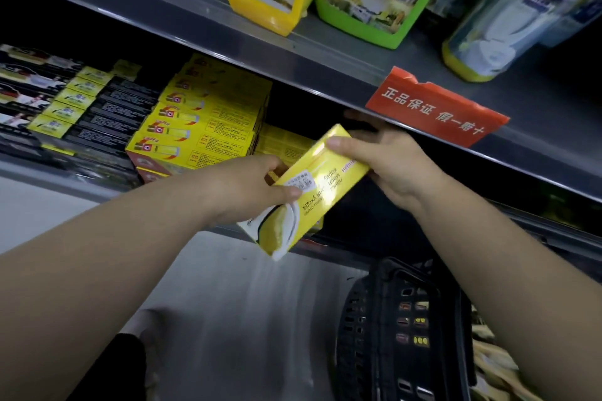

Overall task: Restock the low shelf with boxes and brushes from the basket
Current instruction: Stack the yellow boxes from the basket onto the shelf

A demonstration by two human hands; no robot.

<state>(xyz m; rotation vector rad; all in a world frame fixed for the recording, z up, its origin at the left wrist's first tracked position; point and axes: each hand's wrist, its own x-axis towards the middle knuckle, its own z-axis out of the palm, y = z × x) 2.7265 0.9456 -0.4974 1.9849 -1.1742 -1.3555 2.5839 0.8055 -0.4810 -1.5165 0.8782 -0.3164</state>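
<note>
The yellow box (312, 192), glossy card with a price sticker on its face, sits between our two hands just in front of the low shelf (65, 172), tilted with its far end towards the gap right of the stacked yellow boxes (198, 127). Our left hand (247, 189) pinches the near end, thumb on top; our right hand (391, 166) grips the far end, probably to steer it in flat. The black plastic mesh basket (400, 329) stands below the shelf, to the right.
</note>
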